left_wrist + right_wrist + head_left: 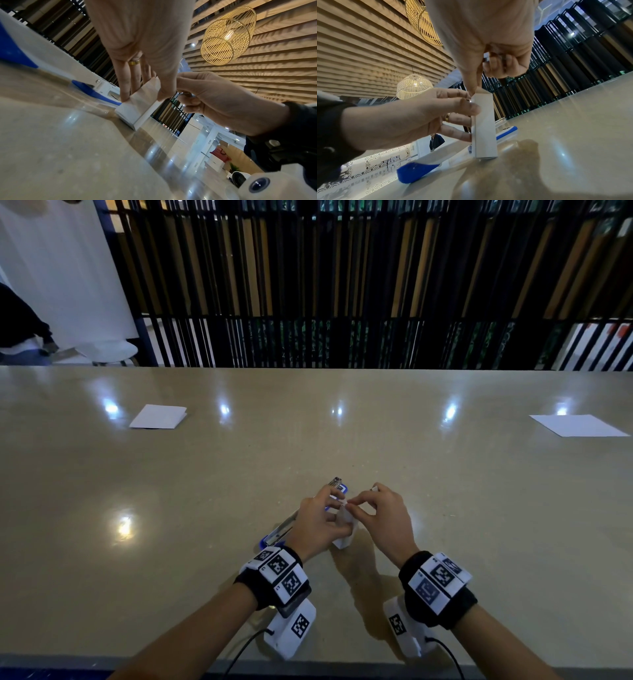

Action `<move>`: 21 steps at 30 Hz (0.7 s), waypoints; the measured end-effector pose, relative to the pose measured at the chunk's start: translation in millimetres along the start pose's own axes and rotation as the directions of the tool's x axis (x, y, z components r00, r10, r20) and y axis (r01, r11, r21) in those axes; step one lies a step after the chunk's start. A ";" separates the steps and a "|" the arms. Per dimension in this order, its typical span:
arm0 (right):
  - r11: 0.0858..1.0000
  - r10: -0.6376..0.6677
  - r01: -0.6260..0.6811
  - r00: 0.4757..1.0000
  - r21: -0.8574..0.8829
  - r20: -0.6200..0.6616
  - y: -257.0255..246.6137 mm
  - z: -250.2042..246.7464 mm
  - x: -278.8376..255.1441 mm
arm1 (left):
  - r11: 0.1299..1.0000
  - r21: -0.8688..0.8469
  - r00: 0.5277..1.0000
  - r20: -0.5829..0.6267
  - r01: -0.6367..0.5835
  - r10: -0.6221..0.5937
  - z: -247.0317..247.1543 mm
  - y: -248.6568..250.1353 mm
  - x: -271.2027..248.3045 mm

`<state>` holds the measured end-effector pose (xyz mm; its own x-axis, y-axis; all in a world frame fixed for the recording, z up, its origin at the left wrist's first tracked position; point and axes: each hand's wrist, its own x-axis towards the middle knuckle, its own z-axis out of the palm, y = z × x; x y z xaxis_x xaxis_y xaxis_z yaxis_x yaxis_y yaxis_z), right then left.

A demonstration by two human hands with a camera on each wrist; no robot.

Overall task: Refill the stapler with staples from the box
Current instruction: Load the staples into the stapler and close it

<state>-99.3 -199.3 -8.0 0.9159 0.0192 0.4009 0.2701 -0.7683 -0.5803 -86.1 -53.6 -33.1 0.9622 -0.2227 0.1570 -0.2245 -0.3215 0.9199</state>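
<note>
A small white staple box (pixel 343 540) stands upright on the beige table (pixel 171 508). My left hand (pixel 334 522) grips its sides between thumb and fingers. My right hand (pixel 349 504) pinches the box's top flap (pixel 480 90) with thumb and forefinger. Its other fingers are curled around a small pale piece (pixel 486 58); I cannot tell what it is. The blue and white stapler (pixel 282 531) lies opened out flat just behind and left of the box, mostly hidden by my left hand. In the left wrist view the box (pixel 137 108) stands beside the stapler (pixel 97 90).
Two white paper sheets lie further back, one at the left (pixel 159 416) and one at the far right (pixel 579 425). A black slatted screen (pixel 342 285) runs behind the table's far edge. A person (pixel 20 330) and a white stool (pixel 106 350) are beyond the far left corner.
</note>
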 end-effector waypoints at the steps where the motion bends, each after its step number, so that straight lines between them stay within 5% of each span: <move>1: 1.000 -0.007 0.008 1.000 -0.011 0.022 -1.5 0.1 -0.5 | 1.000 -0.012 1.000 0.000 -0.001 0.001 -1.0 1.3 -0.9; 6: 0.995 -0.094 0.087 0.984 0.056 0.151 4.5 -6.5 1.3 | 0.998 -0.046 0.999 -0.010 -0.032 0.032 -4.0 1.9 -4.2; 21: 0.981 -0.145 0.164 0.975 -0.104 0.168 0.1 -13.0 6.1 | 0.995 -0.003 0.995 0.019 -0.098 0.098 -4.7 -0.3 -2.9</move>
<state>-97.5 -207.5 3.6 0.9038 0.2374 0.3559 0.3840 -0.8170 -0.4302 -88.1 -48.5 -32.1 0.9325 -0.2705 0.2394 -0.3171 -0.2956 0.9011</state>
